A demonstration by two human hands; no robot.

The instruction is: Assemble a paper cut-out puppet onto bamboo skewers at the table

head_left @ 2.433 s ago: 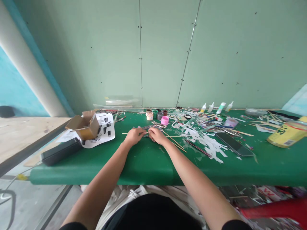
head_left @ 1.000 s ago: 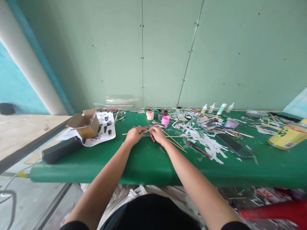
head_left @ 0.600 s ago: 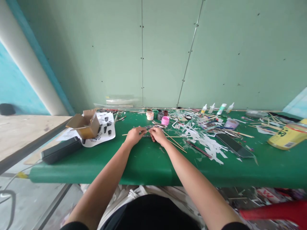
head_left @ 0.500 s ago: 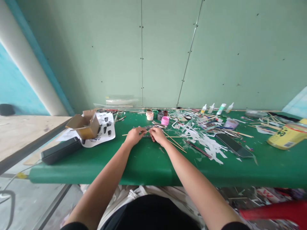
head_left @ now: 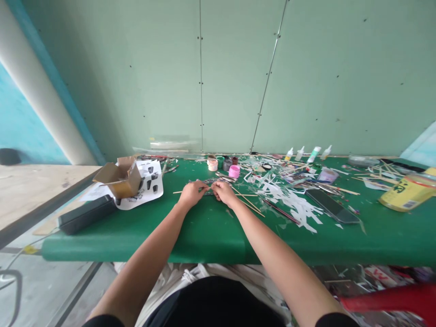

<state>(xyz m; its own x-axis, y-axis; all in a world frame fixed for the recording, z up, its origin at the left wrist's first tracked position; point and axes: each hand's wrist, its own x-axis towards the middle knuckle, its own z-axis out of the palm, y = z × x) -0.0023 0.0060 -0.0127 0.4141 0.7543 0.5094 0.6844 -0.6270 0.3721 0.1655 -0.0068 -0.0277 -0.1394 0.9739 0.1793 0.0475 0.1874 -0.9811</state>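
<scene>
Both my hands rest close together on the green table (head_left: 211, 231), at its middle. My left hand (head_left: 190, 193) has its fingers pinched on a thin wooden stick (head_left: 177, 191) that pokes out to the left. The fingertips of my right hand (head_left: 223, 192) press on a small dark patterned piece (head_left: 208, 187) lying between the two hands. The hands hide most of the piece, so how the stick meets it cannot be told.
An open cardboard box (head_left: 119, 178) and a printed sheet (head_left: 150, 184) lie at the left, beside a black case (head_left: 85, 215). Small paint pots (head_left: 234, 170) stand behind the hands. White paper scraps (head_left: 293, 202), sticks, a phone (head_left: 332, 205), glue bottles (head_left: 313, 153) and a yellow can (head_left: 407, 193) lie at the right.
My hands stay at the same spot on the piece, with only slight finger movement. The view has shifted a little.
</scene>
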